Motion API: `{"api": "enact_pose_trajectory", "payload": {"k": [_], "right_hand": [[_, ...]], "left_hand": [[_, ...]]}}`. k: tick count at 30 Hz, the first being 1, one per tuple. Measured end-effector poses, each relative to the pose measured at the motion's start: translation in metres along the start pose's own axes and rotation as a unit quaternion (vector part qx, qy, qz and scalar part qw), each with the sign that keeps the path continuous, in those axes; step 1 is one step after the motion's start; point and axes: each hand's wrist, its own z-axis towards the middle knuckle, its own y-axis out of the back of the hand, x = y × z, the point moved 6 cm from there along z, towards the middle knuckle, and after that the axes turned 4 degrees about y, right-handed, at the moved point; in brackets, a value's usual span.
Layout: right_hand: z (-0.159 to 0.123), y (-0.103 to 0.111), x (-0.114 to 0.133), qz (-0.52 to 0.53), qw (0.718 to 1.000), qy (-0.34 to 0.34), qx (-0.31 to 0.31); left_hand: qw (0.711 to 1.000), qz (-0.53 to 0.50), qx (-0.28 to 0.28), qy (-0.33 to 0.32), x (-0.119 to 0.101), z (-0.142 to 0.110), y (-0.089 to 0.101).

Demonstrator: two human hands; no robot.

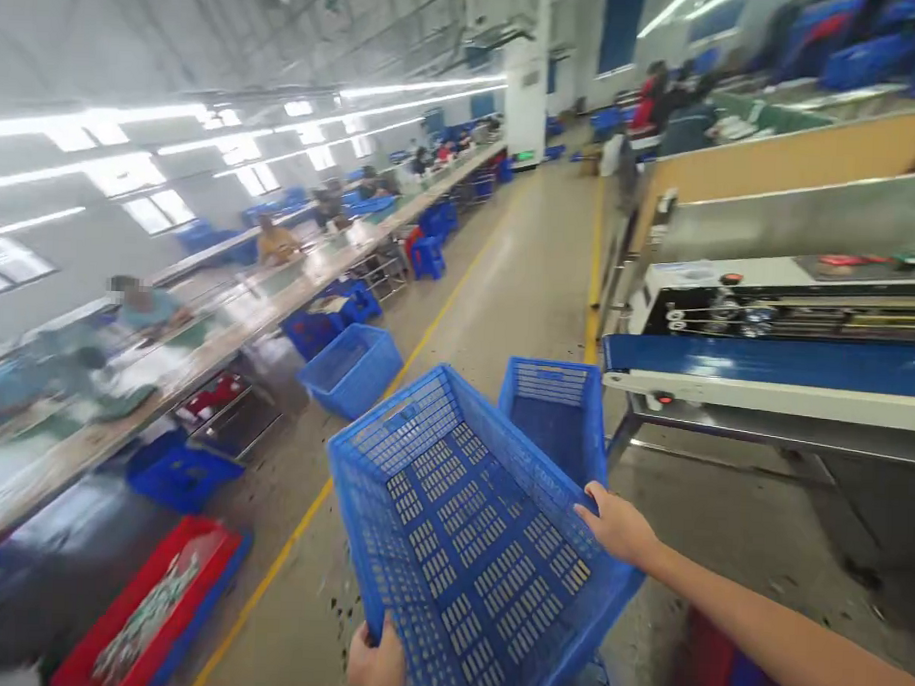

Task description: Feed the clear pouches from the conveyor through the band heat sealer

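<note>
A large blue plastic crate (pixel 467 503) with slotted floor and walls is held tilted in front of me, and nothing lies inside it. My left hand (pixel 375 662) grips its near left rim, thumb over the edge. On the right rim my right hand (pixel 614 523) is closed, with the forearm reaching in from the lower right. Just beyond the held crate stands another blue crate (pixel 557 382) on the floor, partly hidden by it.
To the left runs a long worktable (pixel 279 307) with several people seated along it. A blue bin (pixel 352 367) and a red tray (pixel 152 613) of small pieces sit on the floor. A blue conveyor belt (pixel 772 366) stands at right. Yellow lines (pixel 301 523) edge the aisle.
</note>
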Motion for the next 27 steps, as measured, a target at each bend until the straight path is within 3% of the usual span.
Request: {"api": "enact_pose_trajectory", "payload": {"k": [3, 6, 9, 12, 15, 17, 23, 27], "right_hand": [[0.022, 0.013, -0.068, 0.049, 0.993, -0.094, -0.057], [0.059, 0.015, -0.102, 0.080, 0.976, -0.173, -0.105], [0.100, 0.024, -0.124, 0.090, 0.955, -0.254, -0.125], [0.129, 0.040, -0.141, 0.090, 0.928, -0.337, -0.128], [0.146, 0.055, -0.151, 0.076, 0.914, -0.384, -0.103], [0.152, 0.060, -0.153, 0.078, 0.912, -0.393, -0.083], [0.161, 0.069, -0.151, 0.106, 0.909, -0.394, -0.087], [0.169, 0.080, -0.160, 0.128, 0.904, -0.396, -0.102]], "left_hand": [[0.991, -0.017, 0.036, -0.126, -0.181, 0.032, -0.016], [0.978, -0.007, 0.051, -0.203, -0.336, 0.066, -0.049], [0.957, 0.007, 0.082, -0.277, -0.461, 0.094, -0.110], [0.930, 0.034, 0.126, -0.343, -0.552, 0.105, -0.183], [0.907, 0.069, 0.156, -0.385, -0.604, 0.102, -0.235], [0.897, 0.093, 0.161, -0.400, -0.621, 0.098, -0.250], [0.878, 0.134, 0.129, -0.441, -0.637, 0.090, -0.250], [0.865, 0.152, 0.083, -0.471, -0.649, 0.083, -0.261]]}}
